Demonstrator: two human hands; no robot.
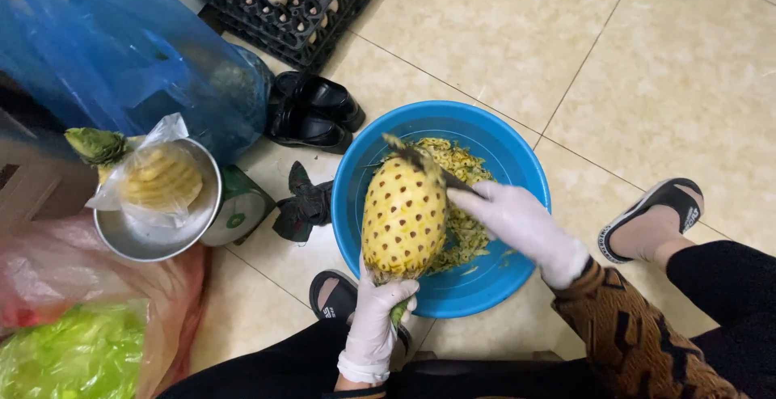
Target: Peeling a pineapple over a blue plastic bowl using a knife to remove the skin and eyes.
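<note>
A peeled yellow pineapple (402, 217) with brown eyes is held upright over a blue plastic basin (493, 144). My left hand (377, 318), in a white glove, grips its green crown end from below. My right hand (517, 219), also gloved, holds a knife (427, 164) whose blade lies across the top of the fruit. Yellow-green peelings (465, 233) are heaped in the basin behind the pineapple.
At the left, a metal bowl (153, 241) on a scale holds another peeled pineapple (162, 177) in a clear bag. A blue plastic bag (105, 51), black egg trays with eggs (295, 3), black shoes (311, 112) and my sandalled feet (655, 221) lie around on the tiled floor.
</note>
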